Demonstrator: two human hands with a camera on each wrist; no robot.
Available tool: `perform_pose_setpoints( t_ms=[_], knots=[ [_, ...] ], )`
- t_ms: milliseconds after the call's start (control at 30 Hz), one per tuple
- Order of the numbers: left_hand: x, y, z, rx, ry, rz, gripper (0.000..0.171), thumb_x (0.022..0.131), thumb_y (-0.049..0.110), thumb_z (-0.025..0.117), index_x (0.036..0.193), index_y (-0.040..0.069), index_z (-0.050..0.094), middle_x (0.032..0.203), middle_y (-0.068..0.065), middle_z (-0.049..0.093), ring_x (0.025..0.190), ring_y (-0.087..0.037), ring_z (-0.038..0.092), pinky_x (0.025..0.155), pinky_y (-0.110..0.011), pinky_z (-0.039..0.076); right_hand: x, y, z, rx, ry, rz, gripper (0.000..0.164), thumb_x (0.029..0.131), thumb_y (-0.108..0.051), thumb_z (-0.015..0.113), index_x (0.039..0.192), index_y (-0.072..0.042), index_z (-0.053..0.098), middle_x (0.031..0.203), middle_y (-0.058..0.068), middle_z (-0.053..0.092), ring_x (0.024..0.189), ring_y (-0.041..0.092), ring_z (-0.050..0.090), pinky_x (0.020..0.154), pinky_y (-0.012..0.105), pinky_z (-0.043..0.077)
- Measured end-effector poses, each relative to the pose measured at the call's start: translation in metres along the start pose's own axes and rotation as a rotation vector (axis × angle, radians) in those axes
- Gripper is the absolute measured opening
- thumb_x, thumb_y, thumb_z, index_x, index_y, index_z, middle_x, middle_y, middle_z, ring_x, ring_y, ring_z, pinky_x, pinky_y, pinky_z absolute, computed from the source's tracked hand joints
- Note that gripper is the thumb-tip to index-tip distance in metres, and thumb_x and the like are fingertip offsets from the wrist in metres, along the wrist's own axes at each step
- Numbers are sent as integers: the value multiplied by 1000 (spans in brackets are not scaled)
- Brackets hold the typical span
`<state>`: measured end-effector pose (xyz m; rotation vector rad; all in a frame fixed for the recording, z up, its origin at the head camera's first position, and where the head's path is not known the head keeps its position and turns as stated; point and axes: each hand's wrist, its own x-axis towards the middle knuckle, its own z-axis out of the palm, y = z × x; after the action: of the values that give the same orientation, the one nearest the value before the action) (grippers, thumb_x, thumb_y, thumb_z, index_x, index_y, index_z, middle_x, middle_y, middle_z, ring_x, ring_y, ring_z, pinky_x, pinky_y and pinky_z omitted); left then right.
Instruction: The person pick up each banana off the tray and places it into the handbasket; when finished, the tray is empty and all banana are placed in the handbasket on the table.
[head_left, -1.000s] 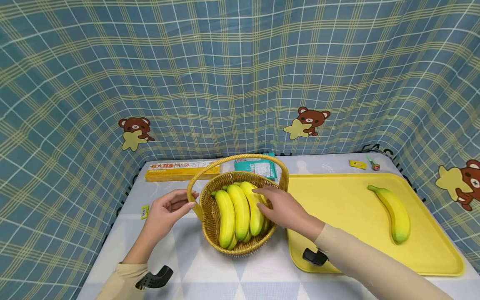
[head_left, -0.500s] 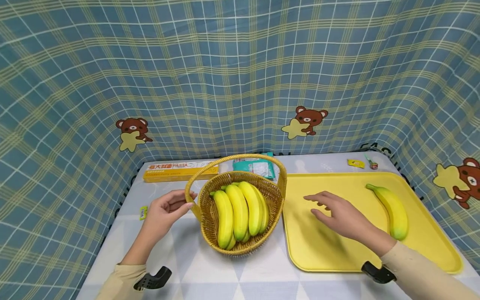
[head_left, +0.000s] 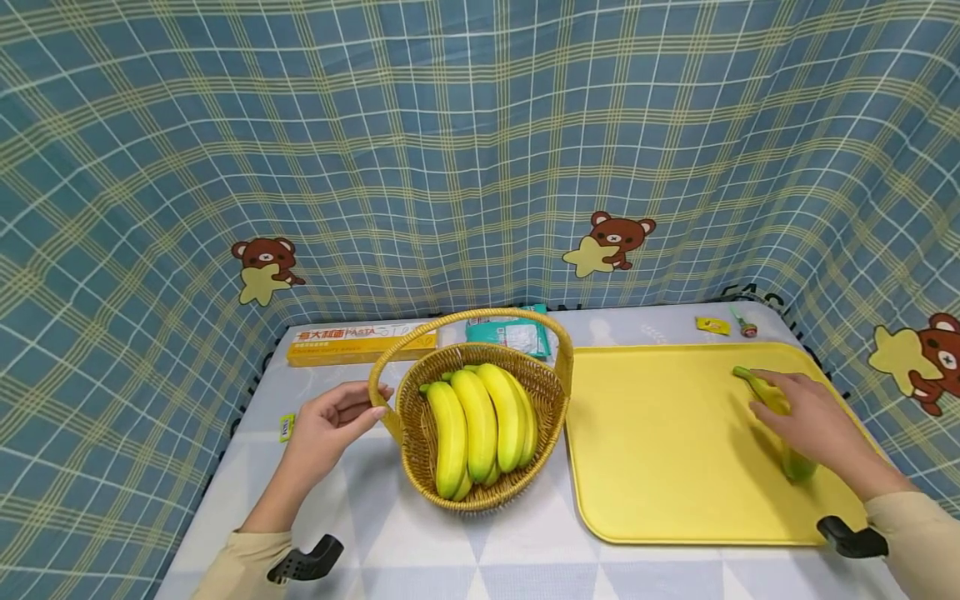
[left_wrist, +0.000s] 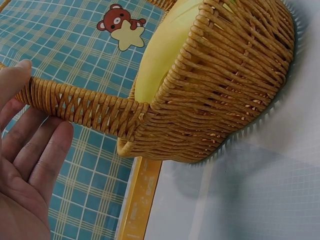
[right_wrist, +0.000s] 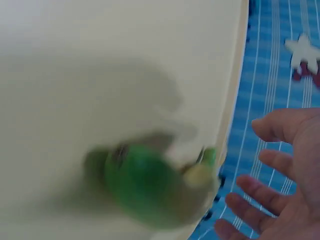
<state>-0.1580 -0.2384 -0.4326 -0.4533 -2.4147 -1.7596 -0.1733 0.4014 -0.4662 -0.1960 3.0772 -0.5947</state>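
At the basket's left side my left hand (head_left: 322, 429) pinches the handle (head_left: 472, 314) between thumb and fingers; in the left wrist view the thumb crosses the woven handle (left_wrist: 87, 105). The wicker basket (head_left: 420, 492) stands on the table with several yellow bananas (head_left: 481, 425) inside. My right hand (head_left: 813, 421) hovers over a single banana (head_left: 799, 469) at the right of the yellow tray (head_left: 667, 450), covering its middle in the head view. The right wrist view shows the fingers (right_wrist: 260, 192) spread, apart from the blurred banana (right_wrist: 145, 185).
Behind the basket lie a pasta box (head_left: 360, 346) and a teal packet (head_left: 517, 335). A small yellow packet (head_left: 712, 326) and a lollipop (head_left: 746, 327) lie beyond the tray. Left of my left hand is a small green packet (head_left: 287, 427). A plaid curtain (head_left: 480, 167) encloses the table.
My right hand has left the bananas in the basket and moved right across the tray to the single banana. My left hand has stayed at the handle.
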Motion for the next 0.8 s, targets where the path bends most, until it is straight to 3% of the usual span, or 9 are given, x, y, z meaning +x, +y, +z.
perform_pose_setpoints(
  t_ms=[167,400,533,800],
  knots=[
    [-1,2,1,0,4,-10,30,93,5,74,122,1,69,118,-18,72,104,-12,72,85,-28,61,-5,31,-11,28,-101,102,69,104,-33,60,147,14,34,129,51,37,112,65,45,81,73,47],
    [-1,2,0,0,-3,-15,29,95,7,73,123,2,69,118,-17,71,105,-13,72,86,-28,61,-5,44,-17,67,-245,196,72,106,-33,52,150,16,22,128,52,43,108,65,51,78,67,51],
    [0,1,0,1,-6,-11,29,95,8,73,123,3,69,118,-17,71,105,-13,72,87,-28,61,-5,47,-16,86,-240,193,73,105,-31,55,149,16,22,124,51,47,107,63,53,77,65,52],
    [0,2,-1,10,2,-17,29,95,10,74,122,2,69,118,-16,72,105,-12,72,87,-27,60,-5,45,-13,110,-208,198,83,104,-45,55,152,14,22,128,48,45,108,63,50,77,67,50]
  ],
)
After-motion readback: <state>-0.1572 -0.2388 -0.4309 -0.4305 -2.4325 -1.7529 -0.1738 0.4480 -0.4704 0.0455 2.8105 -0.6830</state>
